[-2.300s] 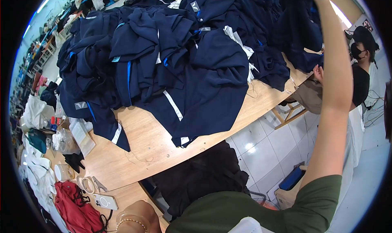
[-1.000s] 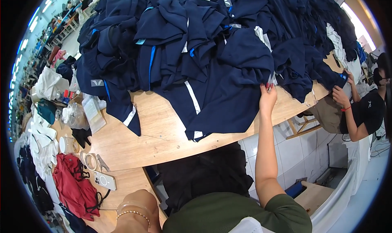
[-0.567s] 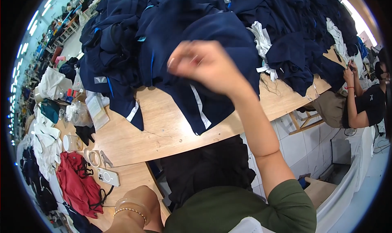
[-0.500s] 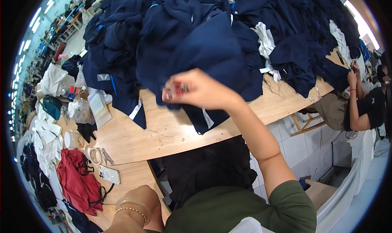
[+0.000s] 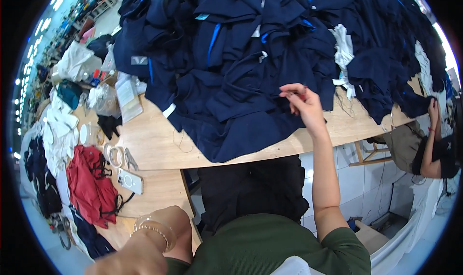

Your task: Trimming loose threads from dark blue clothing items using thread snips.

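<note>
A navy garment [image 5: 241, 135] lies spread over the near edge of the wooden table, at the front of a large heap of similar navy garments [image 5: 231, 43]. Above the right part of this front garment is my right hand [image 5: 308, 108], its fingers bent round a small red object that mostly hides in the palm; its kind does not show. Whether the fingers touch the cloth is unclear. My left hand [image 5: 123, 260] is low at the bottom left, below a bangle and a beaded bracelet [image 5: 156, 234]. Motion smears its fingers, and nothing shows in it.
Left on the table [image 5: 144, 145] are tape rolls [image 5: 115, 155], a phone [image 5: 130, 182], a red bag [image 5: 91, 186], a white tub [image 5: 90, 134] and papers [image 5: 126, 99]. Dark cloth [image 5: 251, 188] hangs before my body. At the far right, a co-worker's hand [image 5: 434, 111] holds navy cloth.
My right hand has moved right, away from the blurred, raised navy cloth, which now lies flat across the table edge. My left hand has come into view at the bottom. The whole view has shifted slightly.
</note>
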Tool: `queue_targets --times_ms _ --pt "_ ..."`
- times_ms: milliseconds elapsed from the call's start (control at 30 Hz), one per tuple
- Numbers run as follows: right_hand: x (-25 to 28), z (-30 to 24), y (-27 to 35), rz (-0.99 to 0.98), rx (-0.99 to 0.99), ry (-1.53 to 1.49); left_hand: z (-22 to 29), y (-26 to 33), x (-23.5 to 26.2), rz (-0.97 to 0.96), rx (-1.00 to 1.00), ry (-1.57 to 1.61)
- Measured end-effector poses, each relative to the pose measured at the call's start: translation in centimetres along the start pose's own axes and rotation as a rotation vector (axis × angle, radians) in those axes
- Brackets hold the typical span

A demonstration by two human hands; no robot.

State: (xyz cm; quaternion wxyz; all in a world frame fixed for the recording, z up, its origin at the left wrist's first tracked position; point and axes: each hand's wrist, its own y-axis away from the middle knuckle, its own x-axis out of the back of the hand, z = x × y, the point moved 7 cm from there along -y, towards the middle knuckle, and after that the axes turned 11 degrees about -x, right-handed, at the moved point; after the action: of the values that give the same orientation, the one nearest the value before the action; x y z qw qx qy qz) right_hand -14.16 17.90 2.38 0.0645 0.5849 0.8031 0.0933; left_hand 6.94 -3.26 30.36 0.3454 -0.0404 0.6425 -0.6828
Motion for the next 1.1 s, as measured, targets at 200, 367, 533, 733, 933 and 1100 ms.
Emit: queue_targets --times_ms 200,367,533,733,933,1100 --pt "-2.9 -1.4 1.5 -0.085 -0.024 0.052 4.3 8.6 13.6 0.595 0.199 -0.895" --pt "-14.8 -2.4 3.8 -0.193 0.390 0.660 0.6 16.4 25.4 -0.122 1.013 -1.507" --pt "-17.5 0.3 4.6 -0.151 0.571 0.994 -0.7 15.9 25.1 -0.443 1.007 -1.716" --pt "-9.3 -9.8 0.7 -0.352 0.243 0.027 7.0 5.1 8.8 -0.044 0.133 -1.923" --pt "6.2 -15.5 -9.1 0.330 0.492 0.805 4.5 -0.1 -3.4 -0.123 -0.408 -0.421" --pt "12.0 -5.4 -11.3 0.346 0.339 0.736 2.8 0.3 -3.5 -0.167 -0.283 -0.263"
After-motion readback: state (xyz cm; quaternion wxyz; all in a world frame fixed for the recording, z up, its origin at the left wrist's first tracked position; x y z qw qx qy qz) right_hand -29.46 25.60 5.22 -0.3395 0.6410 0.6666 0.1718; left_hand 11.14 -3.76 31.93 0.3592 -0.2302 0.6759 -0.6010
